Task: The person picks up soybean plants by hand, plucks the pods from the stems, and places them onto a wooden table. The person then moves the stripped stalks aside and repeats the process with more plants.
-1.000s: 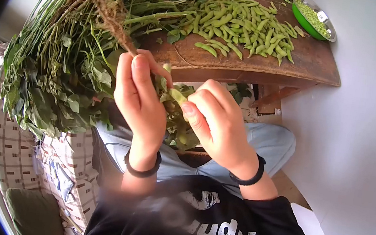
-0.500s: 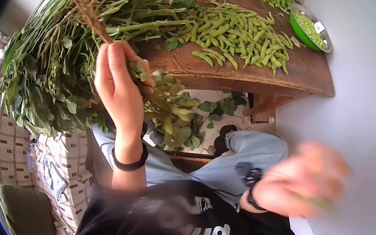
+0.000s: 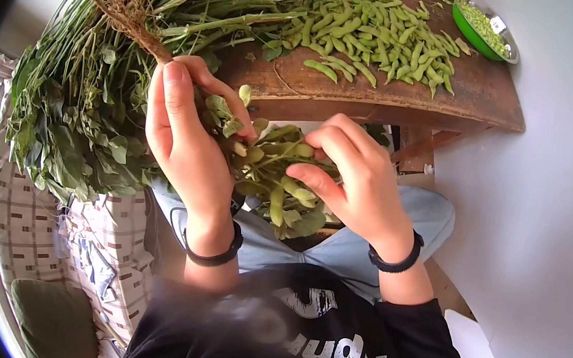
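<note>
My left hand (image 3: 190,136) is closed around the stem of a soybean plant (image 3: 277,203). The plant's brown root (image 3: 132,27) sticks out above the thumb, and its leaves and green pods hang to the right of the palm. My right hand (image 3: 363,182) is at those pods, thumb and forefinger apart on either side of them. Its other fingers are curled, their tips partly hidden. Beyond both hands, a pile of loose soybean pods (image 3: 373,34) lies on the wooden table (image 3: 488,101).
A large heap of soybean plants (image 3: 78,98) covers the table's left side and hangs over its edge. A green-sided bowl (image 3: 478,37) of shelled beans stands at the back right, near the white wall (image 3: 564,181). To the left are patterned fabric (image 3: 25,215) and a dark green cushion (image 3: 54,322).
My right hand has moved in from the far right to the pods on the held plant. My left hand keeps its grip on the stem. The view has shifted slightly.
</note>
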Motion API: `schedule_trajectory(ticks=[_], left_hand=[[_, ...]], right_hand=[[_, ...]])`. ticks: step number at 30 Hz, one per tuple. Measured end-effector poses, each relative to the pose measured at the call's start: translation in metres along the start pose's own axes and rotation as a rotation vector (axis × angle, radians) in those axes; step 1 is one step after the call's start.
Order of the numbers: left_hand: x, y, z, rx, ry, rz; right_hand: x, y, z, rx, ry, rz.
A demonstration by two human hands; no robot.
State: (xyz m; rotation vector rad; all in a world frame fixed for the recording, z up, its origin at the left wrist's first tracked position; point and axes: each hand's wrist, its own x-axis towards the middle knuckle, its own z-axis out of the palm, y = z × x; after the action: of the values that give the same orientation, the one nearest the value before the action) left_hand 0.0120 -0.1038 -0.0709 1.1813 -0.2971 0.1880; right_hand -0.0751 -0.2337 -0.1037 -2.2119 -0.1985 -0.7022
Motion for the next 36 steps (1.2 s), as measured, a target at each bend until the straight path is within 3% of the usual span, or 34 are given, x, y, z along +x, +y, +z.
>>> schedule_trajectory(ticks=[4, 8, 11, 13, 14, 15, 16, 19, 20, 21, 24, 27, 28, 30, 32, 34, 36], left_hand=[[-0.003, 0.000, 0.000, 0.058, 0.015, 0.008], [0.004, -0.002, -0.009, 0.190, 0.163, 0.082], [0.001, -0.019, -0.007, 0.153, 0.165, 0.095], [0.008, -0.032, -0.008, 0.237, 0.267, 0.137], [0.022, -0.035, -0.018, 0.358, 0.351, 0.205], [0.040, -0.036, -0.039, 0.238, 0.460, 0.135], [0.046, -0.028, -0.048, 0.271, 0.425, 0.156], [0.036, -0.011, -0.022, 0.132, 0.081, 0.238], [0.036, -0.010, -0.014, -0.001, -0.021, 0.245], [0.039, -0.014, -0.010, -0.135, -0.029, 0.225], [0.039, -0.012, -0.005, -0.324, -0.178, 0.246], [0.034, -0.009, -0.017, -0.406, -0.271, 0.218], [0.035, -0.008, -0.019, -0.452, -0.306, 0.222], [0.025, -0.003, -0.013, -0.416, -0.198, 0.170], [0.024, -0.004, -0.014, -0.466, -0.130, 0.197], [0.027, -0.005, -0.020, -0.467, -0.182, 0.227], [0.029, -0.006, -0.027, -0.367, -0.302, 0.318]], right_hand=[[-0.005, 0.009, 0.011, 0.112, 0.002, -0.042], [-0.025, -0.003, 0.017, -0.108, 0.010, -0.320], [-0.041, -0.008, 0.012, -0.365, 0.160, -0.380], [-0.052, -0.015, 0.000, -0.343, 0.121, -0.344], [-0.069, -0.019, -0.020, -0.405, 0.179, -0.365], [-0.081, -0.025, -0.035, -0.408, 0.235, -0.336], [-0.087, -0.033, -0.047, -0.391, 0.360, -0.321], [-0.076, -0.046, -0.079, -0.274, 1.018, -0.429], [-0.059, -0.039, -0.106, -0.051, 1.114, -0.644], [-0.052, -0.032, -0.133, -0.010, 0.984, -0.721], [0.005, 0.034, -0.149, -1.241, 1.043, -0.171], [0.061, 0.032, -0.081, -0.282, 0.529, 0.020], [0.054, 0.027, -0.061, -0.174, 0.379, -0.064], [0.038, 0.015, -0.025, 0.099, 0.027, -0.152], [0.023, 0.016, 0.000, -0.095, -0.019, -0.257], [0.019, 0.015, 0.007, -0.081, -0.009, -0.260], [0.025, 0.013, 0.005, 0.080, 0.194, -0.179]])
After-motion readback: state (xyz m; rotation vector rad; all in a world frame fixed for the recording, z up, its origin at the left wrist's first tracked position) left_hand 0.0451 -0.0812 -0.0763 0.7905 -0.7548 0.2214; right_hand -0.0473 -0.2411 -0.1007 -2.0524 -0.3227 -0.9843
